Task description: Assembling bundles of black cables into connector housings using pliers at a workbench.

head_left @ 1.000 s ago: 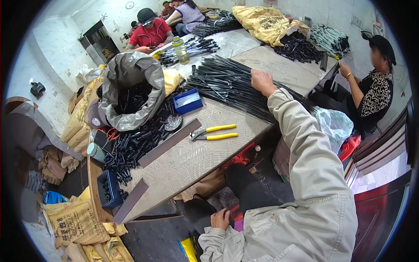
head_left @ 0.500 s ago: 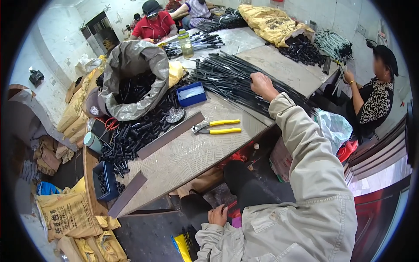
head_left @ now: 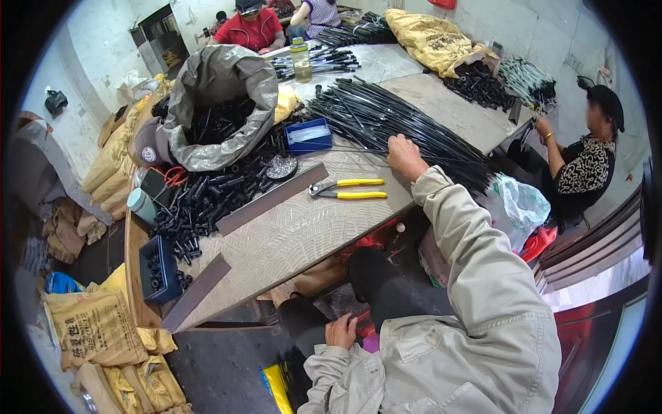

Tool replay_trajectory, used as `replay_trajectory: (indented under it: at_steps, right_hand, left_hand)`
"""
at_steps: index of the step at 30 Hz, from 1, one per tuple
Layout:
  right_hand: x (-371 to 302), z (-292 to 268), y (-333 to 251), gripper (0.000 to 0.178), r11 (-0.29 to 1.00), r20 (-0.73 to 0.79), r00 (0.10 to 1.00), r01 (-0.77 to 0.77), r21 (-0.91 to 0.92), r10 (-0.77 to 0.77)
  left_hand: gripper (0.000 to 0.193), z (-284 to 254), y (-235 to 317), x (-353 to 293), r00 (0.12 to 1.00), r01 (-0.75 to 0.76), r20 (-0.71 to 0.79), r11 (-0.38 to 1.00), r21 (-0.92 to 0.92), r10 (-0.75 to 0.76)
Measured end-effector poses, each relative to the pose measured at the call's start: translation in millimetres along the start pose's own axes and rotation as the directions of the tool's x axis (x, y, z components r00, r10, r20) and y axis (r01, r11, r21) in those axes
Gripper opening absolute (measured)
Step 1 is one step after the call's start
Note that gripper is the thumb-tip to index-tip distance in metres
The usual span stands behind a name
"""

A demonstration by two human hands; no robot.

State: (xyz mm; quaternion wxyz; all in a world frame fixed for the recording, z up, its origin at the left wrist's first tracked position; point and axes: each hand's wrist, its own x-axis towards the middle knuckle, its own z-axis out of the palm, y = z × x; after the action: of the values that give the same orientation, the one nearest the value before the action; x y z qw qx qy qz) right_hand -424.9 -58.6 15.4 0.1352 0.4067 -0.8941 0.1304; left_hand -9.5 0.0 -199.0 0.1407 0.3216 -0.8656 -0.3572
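Note:
My right hand (head_left: 407,157) is closed round a few thin black rods (head_left: 338,150), whose free ends point left across the table. Beside it lies a big sheaf of long black rods (head_left: 393,117), fanned out toward the far left. My left hand (head_left: 341,332) rests on my lap near the thigh, fingers apart and holding nothing. Yellow-handled pliers (head_left: 348,189) lie on the table in front of my right hand. To their left is a flat metal bar (head_left: 272,199).
A grey sack (head_left: 179,152) of black parts stands at the left by a heap of black fittings (head_left: 207,203). Blue boxes (head_left: 309,146) and a bottle (head_left: 301,63) are on the table. People work at the far side and right (head_left: 586,165).
My right hand has moved left and toward me from the sheaf, drawing a few thin rods along. My left hand stays on my lap. The view has shifted slightly.

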Motion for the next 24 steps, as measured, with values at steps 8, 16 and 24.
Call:
replay_trajectory:
  at_steps: [8, 16, 24]
  right_hand:
    - [41.4, -67.5, 14.0, 0.026, 0.999, 0.006, 0.999, -0.051, 0.007, 0.051]
    - [92.8, -125.9, 26.3, 0.039, 0.959, -0.102, 0.985, -0.108, 0.262, 0.139]
    - [136.7, -205.6, 24.6, 0.04, 0.935, -0.293, 0.943, -0.046, 0.352, 0.157]
  left_hand:
    - [0.028, -1.6, -0.1, -5.8, 0.999, -0.01, -0.043, 1.0, -0.003, 0.01]
    - [0.029, -2.9, 0.7, -4.6, 0.999, 0.032, 0.004, 0.999, -0.003, -0.032]
    - [0.028, -5.7, 4.9, 1.0, 0.998, 0.051, 0.041, 0.999, -0.012, -0.05]
